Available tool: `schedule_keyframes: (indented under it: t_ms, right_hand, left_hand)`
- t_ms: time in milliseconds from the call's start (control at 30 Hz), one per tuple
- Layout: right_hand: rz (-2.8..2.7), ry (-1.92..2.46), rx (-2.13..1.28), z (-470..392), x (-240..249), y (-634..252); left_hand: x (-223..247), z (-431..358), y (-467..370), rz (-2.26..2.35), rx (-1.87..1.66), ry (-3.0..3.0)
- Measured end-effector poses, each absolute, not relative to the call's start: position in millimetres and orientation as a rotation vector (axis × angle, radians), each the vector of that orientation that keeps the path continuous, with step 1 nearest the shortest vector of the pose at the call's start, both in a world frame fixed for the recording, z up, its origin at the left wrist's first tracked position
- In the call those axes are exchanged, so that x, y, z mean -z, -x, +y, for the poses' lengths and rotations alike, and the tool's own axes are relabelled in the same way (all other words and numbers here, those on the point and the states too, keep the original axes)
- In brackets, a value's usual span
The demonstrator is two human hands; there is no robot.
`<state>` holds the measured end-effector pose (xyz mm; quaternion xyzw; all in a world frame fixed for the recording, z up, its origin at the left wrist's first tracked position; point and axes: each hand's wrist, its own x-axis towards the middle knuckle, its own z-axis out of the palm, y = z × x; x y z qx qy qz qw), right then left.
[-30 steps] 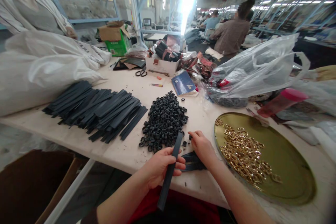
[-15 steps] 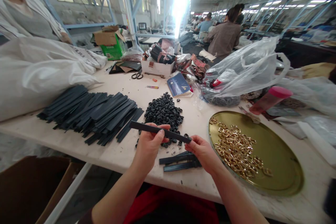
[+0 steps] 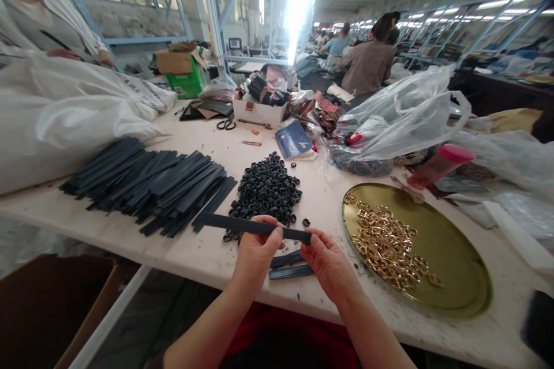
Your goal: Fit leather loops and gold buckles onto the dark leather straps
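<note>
Nearest, the left hand (image 3: 255, 253) pinches a long, flat black leather strap (image 3: 242, 224) near its middle, thumb on top, fingers curled under; the right hand (image 3: 326, 259) closes thumb and fingertips on the strap's right end, so the strap hangs almost level just above the front edge of the pale worktable (image 3: 208, 253); beneath the hands, two more short black strap pieces (image 3: 289, 265) lie flat on the table; to the right sits a round brass-coloured metal tray (image 3: 454, 253) with a heap of small gold metal buckles (image 3: 393, 248) in its left half; just beyond the strap lies a mound of small black loop rings (image 3: 266, 190); to the left, a broad stack of long black leather straps (image 3: 147, 184) spreads across the table; further back rest a blue booklet (image 3: 296, 139), black-handled scissors (image 3: 225, 124) and a clear plastic bag (image 3: 398, 118); at far left a big white sack (image 3: 60, 115) leans by another person's pale sleeve (image 3: 26, 29).
</note>
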<state>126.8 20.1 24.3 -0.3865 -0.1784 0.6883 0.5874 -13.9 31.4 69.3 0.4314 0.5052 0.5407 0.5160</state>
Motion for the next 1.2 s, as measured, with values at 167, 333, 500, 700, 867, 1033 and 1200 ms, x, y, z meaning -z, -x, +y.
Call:
schedule_keyframes:
  t_ms: [167, 333, 500, 700, 867, 1033, 1200]
  right_hand:
    - [-0.616, 1.004, -1.506, 10.7, -23.1, -120.1]
    - [-0.869, 1.081, -1.505, 7.4, -22.9, -133.4]
    - [-0.811, 1.055, -1.640, 11.3, -27.4, -162.4]
    - [-0.985, 1.115, -1.600, 3.7, -27.2, -142.8]
    - [-1.355, 1.351, -1.322, 15.4, -20.4, -153.2]
    - [-1.756, 2.285, -0.249, 65.7, -18.1, -233.2]
    - [-1.749, 2.414, -0.215, 95.9, -13.2, -270.3]
  left_hand:
    - [-55.7, 21.1, 6.2, 1.321, -1.130, -1.507]
    - [-43.6, 13.5, 7.4, 1.177, -1.044, -1.397]
    - [-66.1, 18.6, 36.9, 0.733, -0.474, -0.865]
    - [-61.7, 14.3, 28.5, 0.848, -0.338, -1.073]
    - [-43.0, 16.1, 16.2, 1.007, -0.535, -1.240]
    - [-43.6, 22.1, 13.8, 1.122, -0.541, -1.249]
    - [-44.6, 21.8, 5.9, 1.155, -0.563, -1.287]
